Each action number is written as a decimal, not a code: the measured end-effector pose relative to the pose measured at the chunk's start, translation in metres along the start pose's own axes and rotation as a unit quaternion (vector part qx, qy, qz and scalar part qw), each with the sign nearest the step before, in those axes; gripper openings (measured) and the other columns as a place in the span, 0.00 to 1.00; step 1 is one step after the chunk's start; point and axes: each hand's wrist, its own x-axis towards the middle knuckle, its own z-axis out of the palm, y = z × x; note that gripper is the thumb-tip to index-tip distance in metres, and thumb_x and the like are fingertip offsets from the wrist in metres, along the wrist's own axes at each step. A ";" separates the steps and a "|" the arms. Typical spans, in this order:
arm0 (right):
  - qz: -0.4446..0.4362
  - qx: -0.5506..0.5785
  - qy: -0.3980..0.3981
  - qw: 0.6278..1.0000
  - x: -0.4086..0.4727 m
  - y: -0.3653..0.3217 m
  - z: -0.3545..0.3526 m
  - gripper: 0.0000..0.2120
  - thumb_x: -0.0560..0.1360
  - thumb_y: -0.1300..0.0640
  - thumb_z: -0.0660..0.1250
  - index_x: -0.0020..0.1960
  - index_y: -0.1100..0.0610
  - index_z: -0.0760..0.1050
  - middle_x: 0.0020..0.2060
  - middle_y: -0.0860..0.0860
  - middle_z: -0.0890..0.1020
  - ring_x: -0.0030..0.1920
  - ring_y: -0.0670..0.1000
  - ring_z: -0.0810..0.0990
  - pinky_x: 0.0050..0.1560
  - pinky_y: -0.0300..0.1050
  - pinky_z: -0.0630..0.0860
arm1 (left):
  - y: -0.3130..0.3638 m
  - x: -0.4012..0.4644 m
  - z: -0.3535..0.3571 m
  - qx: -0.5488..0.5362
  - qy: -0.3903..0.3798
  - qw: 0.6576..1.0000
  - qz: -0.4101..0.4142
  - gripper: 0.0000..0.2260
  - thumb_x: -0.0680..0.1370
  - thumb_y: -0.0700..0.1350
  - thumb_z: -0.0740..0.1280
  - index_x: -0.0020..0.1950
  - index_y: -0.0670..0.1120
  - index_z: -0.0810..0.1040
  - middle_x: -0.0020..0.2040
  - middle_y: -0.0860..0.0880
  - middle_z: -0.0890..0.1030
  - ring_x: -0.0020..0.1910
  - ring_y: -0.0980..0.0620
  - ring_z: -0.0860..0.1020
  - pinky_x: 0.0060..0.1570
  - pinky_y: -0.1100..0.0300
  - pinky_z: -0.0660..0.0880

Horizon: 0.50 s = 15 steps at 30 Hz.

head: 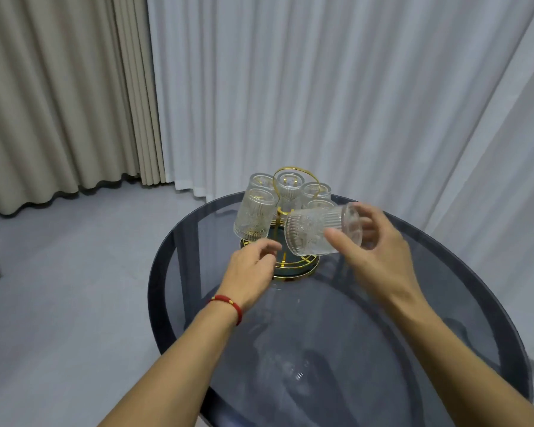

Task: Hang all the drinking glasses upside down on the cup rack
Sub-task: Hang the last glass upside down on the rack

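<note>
Sideways, glass [313, 231] in right hand [379, 257]

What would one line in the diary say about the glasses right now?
right hand: holds tilted glass | left hand: open by cup rack | hung glasses: upside down | table: no loose glass seen

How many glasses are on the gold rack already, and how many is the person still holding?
Glasses hung on the cup rack: 5, for example the front-left one
Glasses held in the right hand: 1, the tilted glass
Glasses in the left hand: 0
Total glasses: 6
</note>
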 end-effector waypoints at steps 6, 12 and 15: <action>-0.098 -0.133 -0.013 0.986 0.044 -0.048 0.014 0.30 0.71 0.42 0.77 0.71 0.48 0.79 0.60 0.47 0.86 0.58 0.48 0.83 0.63 0.41 0.77 | -0.029 0.007 0.018 0.311 -0.154 0.937 0.040 0.31 0.75 0.43 0.65 0.79 0.50 0.65 0.81 0.48 0.61 0.80 0.49 0.58 0.77 0.48 0.63; -0.109 -0.213 -0.063 0.969 0.070 -0.049 0.044 0.33 0.72 0.41 0.74 0.74 0.51 0.76 0.64 0.54 0.84 0.65 0.56 0.81 0.66 0.51 0.74 | -0.031 0.009 0.021 0.357 -0.190 0.914 0.036 0.32 0.76 0.43 0.66 0.80 0.47 0.61 0.80 0.44 0.61 0.80 0.46 0.58 0.76 0.44 0.64; -0.107 -0.239 -0.085 0.961 0.076 -0.046 0.055 0.34 0.69 0.38 0.70 0.73 0.49 0.76 0.63 0.55 0.84 0.64 0.58 0.81 0.64 0.53 0.76 | -0.029 0.011 0.018 0.379 -0.197 0.903 0.044 0.31 0.77 0.42 0.66 0.80 0.46 0.62 0.80 0.45 0.63 0.79 0.46 0.58 0.75 0.43 0.66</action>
